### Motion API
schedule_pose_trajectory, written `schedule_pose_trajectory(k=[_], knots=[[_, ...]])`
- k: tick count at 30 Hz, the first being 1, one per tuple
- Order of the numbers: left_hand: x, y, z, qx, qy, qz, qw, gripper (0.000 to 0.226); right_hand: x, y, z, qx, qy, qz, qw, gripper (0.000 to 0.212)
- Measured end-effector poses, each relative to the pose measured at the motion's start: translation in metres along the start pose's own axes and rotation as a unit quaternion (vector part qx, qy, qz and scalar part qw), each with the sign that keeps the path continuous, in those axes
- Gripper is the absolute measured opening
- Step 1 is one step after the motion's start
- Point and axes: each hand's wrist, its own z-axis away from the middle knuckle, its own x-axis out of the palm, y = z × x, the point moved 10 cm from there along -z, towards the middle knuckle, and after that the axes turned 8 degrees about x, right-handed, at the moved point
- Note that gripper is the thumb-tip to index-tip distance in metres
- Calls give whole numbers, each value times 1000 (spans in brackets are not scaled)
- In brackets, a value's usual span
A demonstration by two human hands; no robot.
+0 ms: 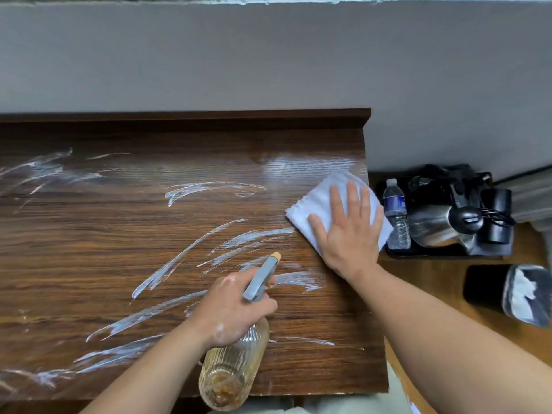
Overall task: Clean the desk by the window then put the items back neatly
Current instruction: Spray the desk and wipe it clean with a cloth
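Observation:
The dark wooden desk is streaked with white foam smears across its top. My right hand lies flat, fingers spread, pressing a folded white cloth onto the desk near its right edge. My left hand grips the neck of a clear ribbed spray bottle with a grey trigger head and orange nozzle, held over the desk's front part, nozzle pointing away towards the right.
Past the desk's right edge, a black tray on the lower floor level holds a water bottle, a steel kettle and black cups. A black bin with a liner lies near it. A grey wall backs the desk.

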Motion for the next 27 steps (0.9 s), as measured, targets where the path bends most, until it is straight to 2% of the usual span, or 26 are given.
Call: schedule_pose_trajectory(k=[6,13,19,23,27], knots=[[7,-2,-1,13,-15,-27,999,21,-14,-19,-68,16,7,-26,1000,74],[14,-4,11,33,-23,-100,994,17,-17,-24,-82,10,-12,-30,999,76],[20,-20,26,48,-65,-156,984,23,-6,-8,-19,24,-16,-33,999,75],[18,-29,38,39,-88,-148,984,42,3,6,48,47,-11,-13,999,74],[7,-38,44,36,-66,-122,990,31,14,9,110,55,3,-3,998,75]])
